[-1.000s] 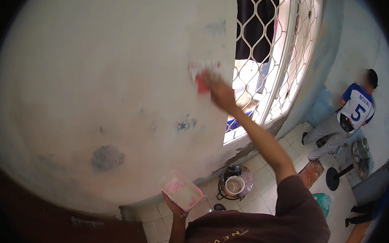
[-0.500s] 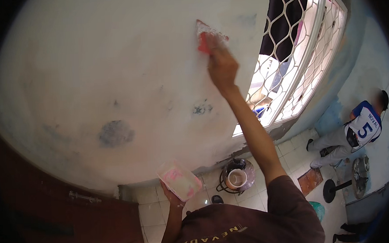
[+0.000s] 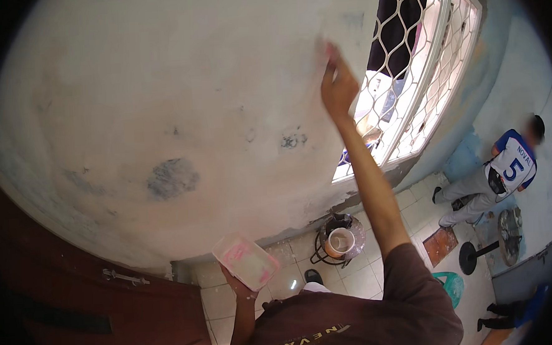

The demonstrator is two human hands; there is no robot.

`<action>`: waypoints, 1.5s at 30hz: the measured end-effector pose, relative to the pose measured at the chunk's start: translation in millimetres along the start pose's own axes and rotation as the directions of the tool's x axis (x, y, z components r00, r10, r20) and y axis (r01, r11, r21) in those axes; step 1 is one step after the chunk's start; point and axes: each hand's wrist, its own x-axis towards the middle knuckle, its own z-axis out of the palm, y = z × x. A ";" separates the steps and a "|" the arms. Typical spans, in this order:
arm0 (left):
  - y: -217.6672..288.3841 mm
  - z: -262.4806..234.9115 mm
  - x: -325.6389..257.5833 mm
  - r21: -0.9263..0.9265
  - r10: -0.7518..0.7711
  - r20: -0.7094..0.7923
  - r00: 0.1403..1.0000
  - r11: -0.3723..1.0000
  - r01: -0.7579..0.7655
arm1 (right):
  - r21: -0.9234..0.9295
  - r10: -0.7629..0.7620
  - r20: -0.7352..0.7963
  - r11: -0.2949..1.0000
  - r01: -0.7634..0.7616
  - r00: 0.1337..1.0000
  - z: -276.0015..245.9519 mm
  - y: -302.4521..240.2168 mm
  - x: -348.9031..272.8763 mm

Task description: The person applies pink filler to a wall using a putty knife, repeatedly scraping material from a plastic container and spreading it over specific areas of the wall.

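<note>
Pink scraper [image 3: 330, 50] pressed to wall [image 3: 179, 102] by raised right hand [image 3: 339, 87].

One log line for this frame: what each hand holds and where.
right hand: raised, pressing red-handled scraper to wall | left hand: holding plastic tray low

Tool in right hand [image 3: 339, 88] blurred, mostly hidden by fingers
</note>
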 end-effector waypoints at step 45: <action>14.0 4.8 -0.5 0.100 0.040 0.077 0.996 0.994 -0.048 | 0.254 -0.353 0.346 0.927 0.275 0.869 98.1 -161.2 -115.8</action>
